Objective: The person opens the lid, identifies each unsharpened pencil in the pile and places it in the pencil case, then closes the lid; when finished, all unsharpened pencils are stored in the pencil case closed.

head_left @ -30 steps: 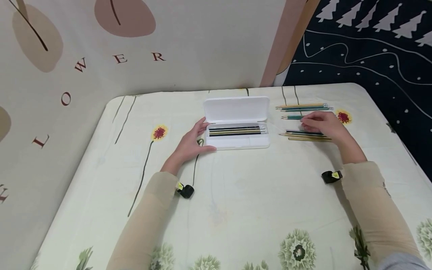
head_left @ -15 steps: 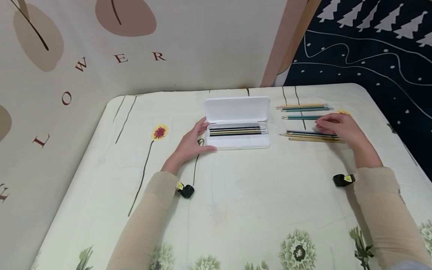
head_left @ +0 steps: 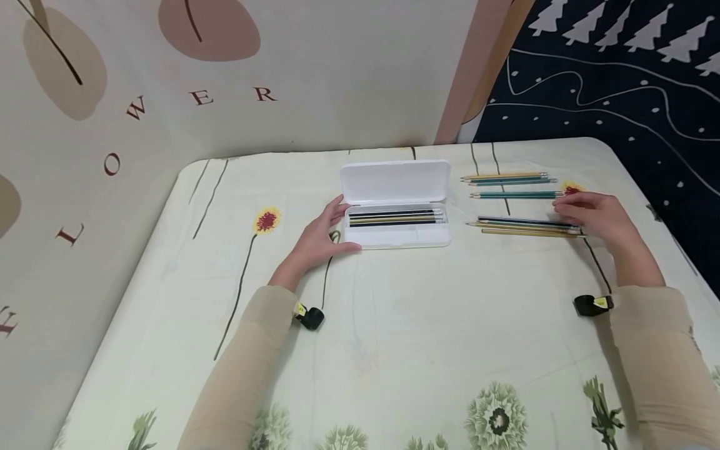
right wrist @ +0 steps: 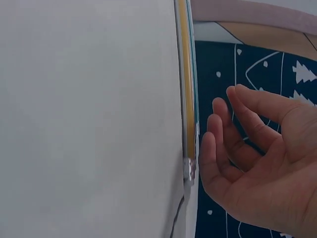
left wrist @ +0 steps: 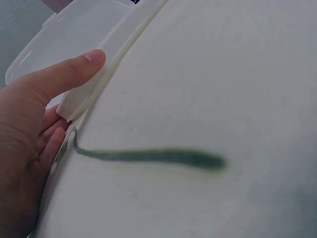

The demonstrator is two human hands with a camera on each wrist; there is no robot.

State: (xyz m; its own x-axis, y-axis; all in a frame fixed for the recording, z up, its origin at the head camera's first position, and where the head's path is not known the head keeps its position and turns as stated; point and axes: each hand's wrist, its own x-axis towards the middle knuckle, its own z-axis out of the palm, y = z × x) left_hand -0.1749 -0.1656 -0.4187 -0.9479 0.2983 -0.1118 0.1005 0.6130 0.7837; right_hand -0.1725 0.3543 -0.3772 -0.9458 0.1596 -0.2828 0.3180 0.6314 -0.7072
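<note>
A white pencil case lies with its lid raised at the back. Several black and gold pencils lie in its rear part. My left hand grips the case's left end, the thumb along the front wall in the left wrist view. My right hand hovers at the right end of a teal pencil; its fingers are loosely curled, and the right wrist view shows thumb and index tips together with nothing between them. Just in front lie several dark and gold pencils, partly under the hand.
Farther back on the right lie a yellow pencil and teal pencils. A pale flowered cloth covers the table. A light curtain hangs behind, with a dark tree-patterned cloth at the right.
My right hand has moved right along the teal pencil, uncovering more of it and of the dark and gold pencils. The left hand and the case have stayed in place.
</note>
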